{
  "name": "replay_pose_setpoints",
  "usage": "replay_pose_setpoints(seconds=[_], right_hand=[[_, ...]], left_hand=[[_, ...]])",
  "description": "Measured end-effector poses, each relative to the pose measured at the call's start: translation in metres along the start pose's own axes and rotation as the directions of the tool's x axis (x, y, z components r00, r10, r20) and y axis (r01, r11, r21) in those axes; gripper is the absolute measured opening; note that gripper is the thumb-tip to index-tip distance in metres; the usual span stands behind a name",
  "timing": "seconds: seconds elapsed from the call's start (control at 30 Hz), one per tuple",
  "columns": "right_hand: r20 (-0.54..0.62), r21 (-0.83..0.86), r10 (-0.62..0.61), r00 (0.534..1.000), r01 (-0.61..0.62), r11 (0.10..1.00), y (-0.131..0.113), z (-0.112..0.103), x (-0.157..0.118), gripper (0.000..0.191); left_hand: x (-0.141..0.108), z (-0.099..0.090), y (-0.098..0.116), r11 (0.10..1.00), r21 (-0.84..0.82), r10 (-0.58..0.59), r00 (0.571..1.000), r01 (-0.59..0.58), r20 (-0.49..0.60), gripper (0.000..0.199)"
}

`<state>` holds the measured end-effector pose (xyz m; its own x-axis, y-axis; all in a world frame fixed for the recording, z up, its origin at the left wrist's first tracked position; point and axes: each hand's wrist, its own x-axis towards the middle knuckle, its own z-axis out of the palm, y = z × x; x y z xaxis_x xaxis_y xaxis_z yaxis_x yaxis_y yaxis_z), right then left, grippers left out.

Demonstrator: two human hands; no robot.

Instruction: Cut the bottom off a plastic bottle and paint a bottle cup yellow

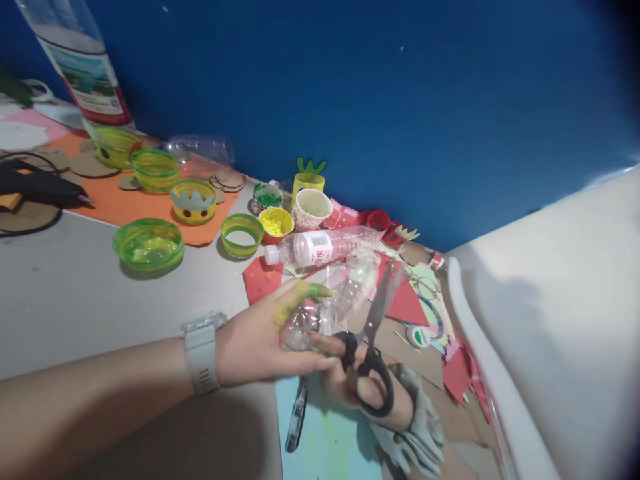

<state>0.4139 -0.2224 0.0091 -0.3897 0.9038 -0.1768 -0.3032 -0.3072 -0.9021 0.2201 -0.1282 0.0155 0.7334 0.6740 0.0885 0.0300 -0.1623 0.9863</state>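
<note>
My left hand (267,327), with a pale watch at the wrist and green and yellow paint on the thumb side, grips a clear plastic bottle (350,283). The bottle lies slanted, and its see-through edges are hard to make out. In my right hand (350,380) are black-handled scissors (376,320), fingers through the loops and blades pointing up and away, apart at the tips. The right hand is slightly blurred and sits close against the left fingertips. A second bottle (320,248) with a white label lies just beyond.
Green-yellow painted bowls (149,243) and a crowned yellow cup (194,203) stand left. Cups of yellow bits (276,223) and green bits (267,198) sit mid-table. A glue gun (40,187) lies far left, a pen (297,417) in front, red paper scraps (407,303) right. A blue partition (375,100) rises behind.
</note>
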Motion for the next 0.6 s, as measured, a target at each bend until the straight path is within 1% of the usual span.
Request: replay_pose_setpoints(seconds=[0.03, 0.1, 0.2, 0.23, 0.33, 0.37, 0.4, 0.47, 0.53, 0.6], right_hand=[[0.016, 0.065, 0.005, 1.000, -0.006, 0.998, 0.0002, -0.0004, -0.0002, 0.055], [0.048, 0.186, 0.048, 0.998, -0.056, 0.981, 0.0009, -0.0008, -0.0009, 0.056], [0.093, 0.314, 0.109, 0.990, -0.133, 0.940, 0.0025, -0.0009, -0.0011, 0.055], [0.127, 0.347, 0.113, 0.985, -0.151, 0.925, 0.0030, -0.0012, -0.0008, 0.054], [0.260, 0.409, 0.072, 0.963, -0.178, 0.895, 0.0043, -0.0021, 0.0011, 0.047], [0.284, 0.419, 0.057, 0.957, -0.177, 0.890, 0.0044, -0.0020, 0.0018, 0.044], [0.283, 0.426, 0.041, 0.958, -0.164, 0.889, 0.0044, -0.0016, 0.0025, 0.042], [0.226, 0.424, 0.023, 0.974, -0.120, 0.898, 0.0042, 0.0001, 0.0035, 0.039], [0.175, 0.408, 0.026, 0.984, -0.097, 0.908, 0.0041, 0.0020, 0.0041, 0.040], [0.177, 0.394, 0.042, 0.983, -0.110, 0.912, 0.0043, 0.0030, 0.0045, 0.043]], left_hand=[[0.0007, -0.0006, 0.0002, 1.000, 0.015, 0.007, 1.000, -0.007, 0.004, 0.061], [0.0010, -0.0009, -0.0006, 0.999, 0.033, 0.029, 0.999, -0.030, 0.036, 0.062], [-0.0002, 0.0001, -0.0028, 0.996, 0.054, 0.062, 0.997, -0.064, 0.054, 0.063], [-0.0007, 0.0006, -0.0032, 0.996, 0.058, 0.061, 0.997, -0.064, 0.049, 0.064], [-0.0017, 0.0025, -0.0027, 0.997, 0.065, 0.042, 0.997, -0.046, 0.064, 0.063], [-0.0018, 0.0031, -0.0022, 0.997, 0.071, 0.038, 0.997, -0.043, 0.066, 0.062], [-0.0020, 0.0037, -0.0018, 0.996, 0.077, 0.029, 0.997, -0.034, 0.066, 0.061], [-0.0021, 0.0048, -0.0013, 0.997, 0.079, 0.008, 0.999, -0.012, 0.048, 0.061], [-0.0021, 0.0051, -0.0013, 0.998, 0.069, -0.001, 0.999, -0.002, 0.035, 0.061], [-0.0017, 0.0043, -0.0014, 0.997, 0.074, 0.013, 0.998, -0.018, 0.065, 0.063]])
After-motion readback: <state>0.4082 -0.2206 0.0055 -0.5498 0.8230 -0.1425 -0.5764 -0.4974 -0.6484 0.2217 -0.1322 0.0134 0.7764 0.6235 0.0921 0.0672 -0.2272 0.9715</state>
